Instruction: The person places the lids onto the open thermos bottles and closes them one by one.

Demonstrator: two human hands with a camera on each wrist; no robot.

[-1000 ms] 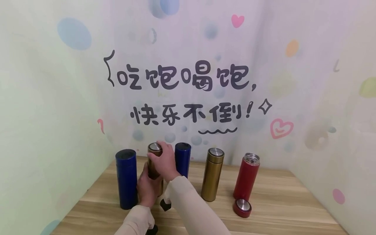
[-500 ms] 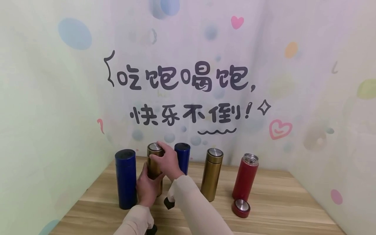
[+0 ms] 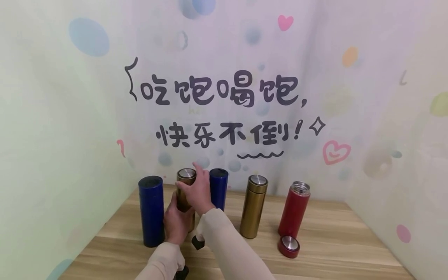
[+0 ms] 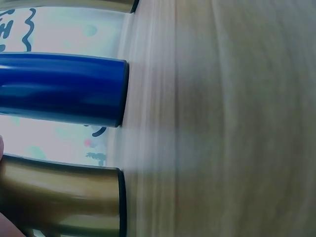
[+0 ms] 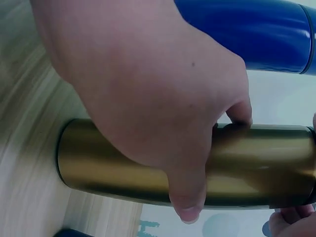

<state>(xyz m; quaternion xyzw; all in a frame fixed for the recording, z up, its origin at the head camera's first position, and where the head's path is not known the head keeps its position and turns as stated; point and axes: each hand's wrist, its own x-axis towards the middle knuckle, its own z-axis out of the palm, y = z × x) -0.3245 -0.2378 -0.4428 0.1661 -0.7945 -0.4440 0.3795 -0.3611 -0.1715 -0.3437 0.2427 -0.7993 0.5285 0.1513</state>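
A gold thermos (image 3: pixel 183 198) with a steel-topped lid (image 3: pixel 186 173) stands upright, second from the left. My left hand (image 3: pixel 176 222) wraps round its body; in the right wrist view this left hand (image 5: pixel 153 94) spans the gold thermos (image 5: pixel 266 168), thumb on one side. Up at the lid, my right hand (image 3: pixel 200 194) has its thumb against the near side, while one finger sticks up beside the top. Only a few right-hand fingers (image 5: pixel 296 224) show at the right wrist view's edge, by the lid. In the left wrist view, the gold thermos (image 4: pixel 64 197) shows its lower end.
Blue thermoses stand at left (image 3: pixel 151 212) and behind my right hand (image 3: pixel 218 188). Right of them is another gold thermos (image 3: pixel 254 210). Farther right, an uncapped red thermos (image 3: pixel 294 212) has its red lid (image 3: pixel 289 247) in front, on the wooden table (image 3: pixel 332 249). A printed curtain hangs behind.
One right-hand finger has lifted from the lid's top edge and now points up. The left hand keeps its hold on the body. The view has shifted slightly.
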